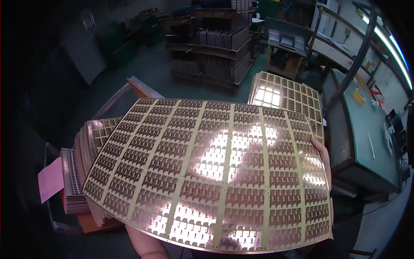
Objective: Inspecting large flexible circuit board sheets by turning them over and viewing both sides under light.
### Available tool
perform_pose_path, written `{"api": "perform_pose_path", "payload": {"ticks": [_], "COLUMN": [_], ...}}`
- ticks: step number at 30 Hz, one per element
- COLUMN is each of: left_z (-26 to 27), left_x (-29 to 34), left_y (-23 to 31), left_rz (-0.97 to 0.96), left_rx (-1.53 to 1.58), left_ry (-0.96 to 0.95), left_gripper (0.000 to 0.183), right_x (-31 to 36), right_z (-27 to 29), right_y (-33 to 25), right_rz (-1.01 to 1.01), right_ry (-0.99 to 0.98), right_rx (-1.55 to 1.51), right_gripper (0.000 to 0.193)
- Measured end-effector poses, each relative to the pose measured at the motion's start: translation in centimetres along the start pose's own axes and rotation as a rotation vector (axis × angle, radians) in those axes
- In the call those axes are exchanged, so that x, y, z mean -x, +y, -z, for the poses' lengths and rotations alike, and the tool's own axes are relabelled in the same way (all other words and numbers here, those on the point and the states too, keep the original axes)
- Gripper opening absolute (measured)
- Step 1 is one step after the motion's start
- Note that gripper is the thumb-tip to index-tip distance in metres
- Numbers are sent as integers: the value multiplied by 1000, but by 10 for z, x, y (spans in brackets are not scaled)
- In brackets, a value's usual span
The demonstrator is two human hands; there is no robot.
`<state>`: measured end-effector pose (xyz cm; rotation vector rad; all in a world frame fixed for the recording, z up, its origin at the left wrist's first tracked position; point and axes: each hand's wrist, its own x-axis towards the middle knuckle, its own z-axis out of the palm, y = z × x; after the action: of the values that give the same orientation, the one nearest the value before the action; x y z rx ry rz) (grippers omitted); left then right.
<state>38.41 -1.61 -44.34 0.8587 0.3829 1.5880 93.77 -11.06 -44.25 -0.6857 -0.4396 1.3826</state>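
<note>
A large printed circuit board panel (243,177), copper-toned with rows of small repeated patterns and pale yellow-green strips, fills the middle, tilted and catching bright glare. My right hand (322,157) grips its right edge; the fingers curl around the side and partly disappear behind it. From the lower edge my left forearm (146,244) runs up under the panel's near left edge; the left hand's fingers are hidden beneath. Beyond the panel's upper right stands a stack of similar panels (291,90). Another panel stack (97,134) is at the left, partly covered by the panel.
A pink sheet (51,179) sticks out beside a lower stack of panels (73,183) at the left. Dark racks (207,56) hold upright boards at the back. On the right, a green-topped workbench (366,125) carries a yellow tape roll (359,96); a dark post (355,64) rises beside it.
</note>
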Motion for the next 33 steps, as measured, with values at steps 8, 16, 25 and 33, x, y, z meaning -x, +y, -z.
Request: {"api": "perform_pose_path", "payload": {"ticks": [8,16,25,33], "left_z": [-73,-69,-51,-50], "left_x": [3,64,62,57], "left_y": [-70,-92,-71,-65], "left_rz": [333,438,421,424], "left_rx": [372,211,171,213], "left_ry": [284,337,416,428], "left_gripper": [52,44,38,39], "right_x": [-50,-32,-39,-34], "right_z": [-38,-51,-27,-22], "right_y": [73,134,75,79], "right_rz": [47,42,180,128], "right_ry": [-11,30,99,131], "right_rx": [-100,-88,128,212], "right_gripper": [30,35,44,48]}}
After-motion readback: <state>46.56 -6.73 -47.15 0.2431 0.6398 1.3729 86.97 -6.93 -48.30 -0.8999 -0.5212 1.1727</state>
